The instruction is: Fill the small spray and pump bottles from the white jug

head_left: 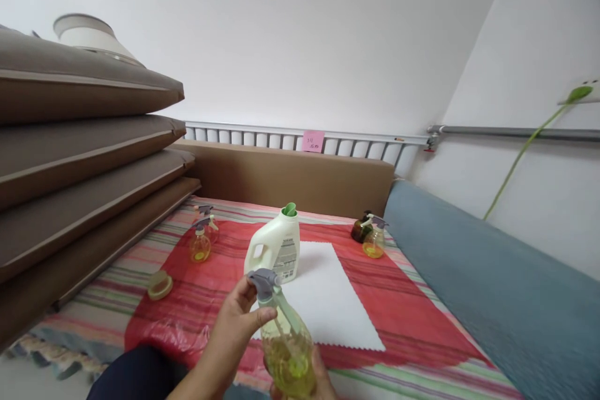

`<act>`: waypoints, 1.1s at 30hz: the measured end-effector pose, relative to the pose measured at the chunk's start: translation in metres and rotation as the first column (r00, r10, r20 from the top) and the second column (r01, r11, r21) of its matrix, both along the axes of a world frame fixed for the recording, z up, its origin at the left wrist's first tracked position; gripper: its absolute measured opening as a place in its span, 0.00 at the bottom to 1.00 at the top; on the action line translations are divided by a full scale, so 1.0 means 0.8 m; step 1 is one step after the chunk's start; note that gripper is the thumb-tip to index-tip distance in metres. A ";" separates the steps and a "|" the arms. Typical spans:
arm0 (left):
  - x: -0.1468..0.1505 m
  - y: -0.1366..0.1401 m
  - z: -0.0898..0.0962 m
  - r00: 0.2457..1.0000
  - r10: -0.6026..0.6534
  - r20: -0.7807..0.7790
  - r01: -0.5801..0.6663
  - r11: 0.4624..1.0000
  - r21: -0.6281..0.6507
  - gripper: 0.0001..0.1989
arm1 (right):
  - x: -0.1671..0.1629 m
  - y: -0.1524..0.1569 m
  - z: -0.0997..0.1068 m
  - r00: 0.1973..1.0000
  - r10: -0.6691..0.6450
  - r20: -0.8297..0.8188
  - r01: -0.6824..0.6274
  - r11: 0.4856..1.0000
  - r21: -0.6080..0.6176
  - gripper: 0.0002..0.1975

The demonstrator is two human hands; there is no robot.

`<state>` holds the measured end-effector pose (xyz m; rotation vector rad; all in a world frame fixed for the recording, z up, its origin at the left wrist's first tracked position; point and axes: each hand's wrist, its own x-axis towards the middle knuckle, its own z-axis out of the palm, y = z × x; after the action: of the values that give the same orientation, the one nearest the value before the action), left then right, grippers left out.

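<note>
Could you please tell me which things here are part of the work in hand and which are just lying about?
In hand:
spray bottle, held by left hand and right hand
detergent jug, open, nearest
white cloth

Lying about:
cap
small spray bottles, left
small bottles, right
stacked cushions

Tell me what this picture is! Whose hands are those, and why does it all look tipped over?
No machine here: the camera sits on a person's head and looks down, so you see their own two hands. That is why the room leans.

The left hand grips the grey sprayer top of a clear spray bottle with yellow liquid inside. The right hand cups the bottle from below; only its fingers show.

Underneath is a striped cloth with a red sheet and a white cloth on it. A white jug with a green spout stands there. More small spray bottles wait at the back left and back right, and a round lid lies at the left.
</note>
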<state>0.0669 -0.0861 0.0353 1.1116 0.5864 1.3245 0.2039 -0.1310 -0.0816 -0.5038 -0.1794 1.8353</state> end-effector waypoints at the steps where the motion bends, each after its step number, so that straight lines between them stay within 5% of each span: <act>1: 0.002 -0.001 -0.001 1.000 0.005 0.014 -0.005 1.000 -0.005 0.25 | -0.001 0.000 -0.001 0.999 -0.012 -0.030 0.012 1.000 -0.005 0.21; 6: 0.005 -0.006 -0.005 0.995 -0.090 -0.049 0.087 0.995 -0.052 0.20 | 0.001 -0.006 0.004 0.997 -0.018 -0.081 0.017 1.000 -0.011 0.22; 11: 0.012 -0.002 -0.008 0.998 0.060 0.023 -0.059 0.998 -0.023 0.21 | 0.003 -0.008 0.009 0.998 -0.036 -0.054 0.036 0.999 -0.007 0.22; 16: 0.008 -0.009 -0.008 0.991 -0.076 -0.109 0.067 0.995 -0.080 0.18 | 0.005 -0.009 0.010 0.998 -0.050 -0.042 0.050 0.999 -0.012 0.22; 20: 0.007 -0.008 -0.007 0.975 0.114 -0.191 -0.120 0.993 -0.021 0.20 | 0.006 -0.009 0.012 0.996 -0.072 -0.048 0.072 0.997 0.002 0.22; 25: 0.012 -0.008 -0.014 0.992 -0.026 -0.127 0.022 0.999 -0.030 0.20 | 0.005 -0.007 0.011 0.995 -0.079 -0.055 0.079 0.997 -0.015 0.20; 33: 0.010 -0.008 0.002 0.986 0.168 -0.013 -0.167 0.985 0.049 0.12 | 0.007 -0.002 0.001 0.995 -0.102 0.015 0.102 0.995 -0.017 0.21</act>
<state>0.0749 -0.0926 0.0368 1.1330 0.6760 1.4810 0.2092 -0.1323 -0.0810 -0.5296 -0.1445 1.7355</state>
